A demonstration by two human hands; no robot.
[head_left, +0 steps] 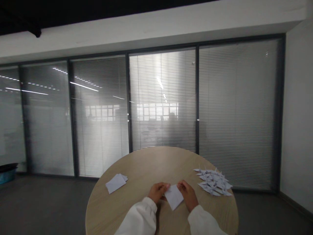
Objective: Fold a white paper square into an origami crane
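Observation:
A white sheet of paper (174, 197), square in outline with one corner pointing toward me, is held over the near part of the round table. My left hand (157, 192) pinches its left corner between thumb and fingers. At the upper right edge, my right hand (187, 195) grips the same paper with bent fingers. To the right lies a pile of folded paper cranes (214, 182) with pointed tips. A small stack of flat white paper sheets (116, 183) rests on the left side of the table.
The round wooden table (161, 160) has a pale grain top. Behind it stands a glass partition (162, 98) with blinds and dark frames. A blue bin with a black liner (7, 174) sits on the floor at far left.

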